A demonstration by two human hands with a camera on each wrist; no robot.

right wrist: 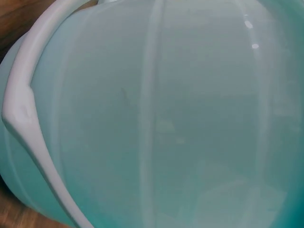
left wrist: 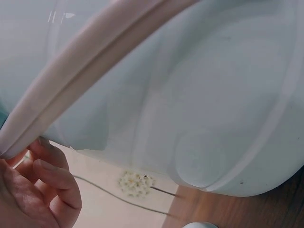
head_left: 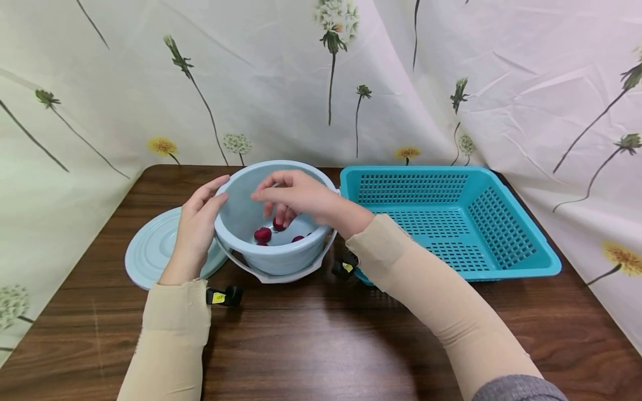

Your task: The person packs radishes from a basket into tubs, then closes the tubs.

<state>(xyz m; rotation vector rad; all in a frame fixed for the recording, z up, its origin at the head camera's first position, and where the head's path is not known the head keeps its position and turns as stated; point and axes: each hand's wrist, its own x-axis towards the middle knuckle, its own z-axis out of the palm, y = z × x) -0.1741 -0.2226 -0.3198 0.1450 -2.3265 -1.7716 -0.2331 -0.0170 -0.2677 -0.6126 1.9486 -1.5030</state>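
Bent fingers (left wrist: 66, 192), blue bucket (left wrist: 204, 95), slanting handle (left wrist: 85, 66)

The table (head_left: 301, 351) is dark brown with wood grain. A bucket (head_left: 281, 260) sits on it, a round lid (head_left: 150, 245) left, a teal basket (head_left: 544, 262) right.

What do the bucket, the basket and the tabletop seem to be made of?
Bucket: likely plastic, smooth and lightly glossy; the wrist views show moulded ribs and small highlights.
Basket: probably moulded plastic with a slight sheen, judging by its uniform teal and regular slots.
Tabletop: brown wood grain with a soft sheen; solid wood or printed laminate, I can't tell.
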